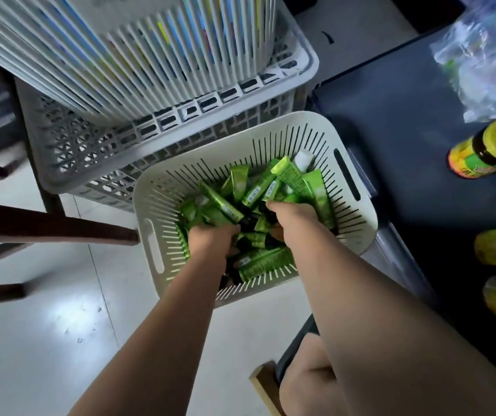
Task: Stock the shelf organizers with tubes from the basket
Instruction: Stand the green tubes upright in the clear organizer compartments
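A cream slotted basket (357, 223) stands on the floor below me, holding several green tubes (315, 190) with dark caps. Both my hands reach down into the pile. My left hand (210, 240) is curled into the tubes at the basket's middle, and a dark-capped tube sticks out past its knuckles. My right hand (290, 214) grips a fanned bunch of tubes just to the right. The fingertips of both hands are buried among the tubes. No shelf organizer can be made out.
Behind the basket a big grey lattice crate (96, 157) carries another slatted bin (138, 58). At the right a dark shelf (405, 121) holds yellow-green jars (489, 154) and a plastic-wrapped pack (480, 55). Dark wooden chair legs (48, 226) cross the white floor at the left.
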Action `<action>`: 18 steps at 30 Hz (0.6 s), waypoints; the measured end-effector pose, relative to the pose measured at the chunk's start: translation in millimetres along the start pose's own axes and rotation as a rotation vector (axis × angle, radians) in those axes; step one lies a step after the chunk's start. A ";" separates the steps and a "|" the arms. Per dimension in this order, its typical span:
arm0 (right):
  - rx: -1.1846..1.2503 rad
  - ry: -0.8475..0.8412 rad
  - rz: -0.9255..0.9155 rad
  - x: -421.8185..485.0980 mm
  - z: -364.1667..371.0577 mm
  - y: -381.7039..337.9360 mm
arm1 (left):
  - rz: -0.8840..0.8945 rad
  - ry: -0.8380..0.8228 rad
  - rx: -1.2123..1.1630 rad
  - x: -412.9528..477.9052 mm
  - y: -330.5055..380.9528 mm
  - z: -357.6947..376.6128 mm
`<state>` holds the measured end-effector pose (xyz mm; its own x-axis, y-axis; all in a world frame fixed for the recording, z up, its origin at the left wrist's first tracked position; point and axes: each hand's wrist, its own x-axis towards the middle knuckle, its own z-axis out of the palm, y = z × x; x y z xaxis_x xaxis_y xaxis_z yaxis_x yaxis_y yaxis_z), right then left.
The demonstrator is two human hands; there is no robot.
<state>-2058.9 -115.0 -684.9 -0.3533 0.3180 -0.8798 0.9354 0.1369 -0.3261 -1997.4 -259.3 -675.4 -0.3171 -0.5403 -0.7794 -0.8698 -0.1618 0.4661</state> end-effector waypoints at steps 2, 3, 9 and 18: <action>0.056 -0.049 0.068 1.8 -3.2 1.1 | 0.003 -0.007 -0.019 -2.0 0.0 -11.2; 0.039 -0.090 0.085 6.5 -3.6 2.3 | 0.018 -0.013 -0.041 -3.9 1.5 -17.4; 0.003 -0.446 0.025 -46.8 -30.2 -12.9 | 0.260 -0.122 -0.082 -31.4 24.3 -43.9; 0.149 -0.641 -0.267 -129.9 -115.3 -12.9 | 0.590 -0.337 -0.098 -116.5 74.8 -47.1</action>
<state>-2027.0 -49.9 -526.6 -0.5342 -0.3293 -0.7786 0.8268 -0.0115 -0.5624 -2007.8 -247.3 -530.0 -0.8415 -0.2769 -0.4640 -0.4822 -0.0025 0.8760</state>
